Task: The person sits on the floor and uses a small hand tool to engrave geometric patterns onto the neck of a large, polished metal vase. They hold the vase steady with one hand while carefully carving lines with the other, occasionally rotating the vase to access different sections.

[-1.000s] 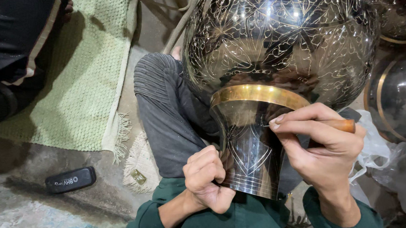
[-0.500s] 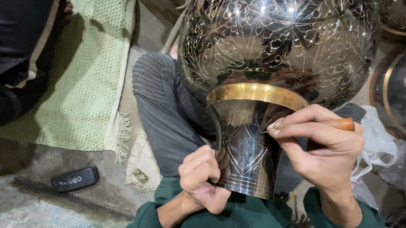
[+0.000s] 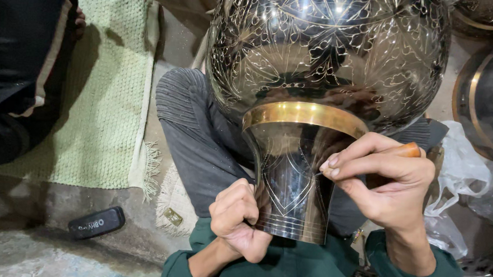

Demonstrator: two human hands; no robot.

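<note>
Little has moved since the earlier frames: the left hand (image 3: 236,219) has stayed curled against the vase's neck and the right hand (image 3: 387,182) has kept its pinch. An engraved metal vase (image 3: 323,64), dark and shiny with fine incised patterns, is propped on the lap of the person, bulb away and neck toward the body. A brass band (image 3: 304,114) is seen where bulb meets neck. The neck's lower left edge is gripped by the closed left hand. An engraving tool with a wooden handle (image 3: 409,150) is held in the closed right hand, its tip laid on the neck. A green mat (image 3: 111,92) and a small black case (image 3: 96,222) lie at left.
</note>
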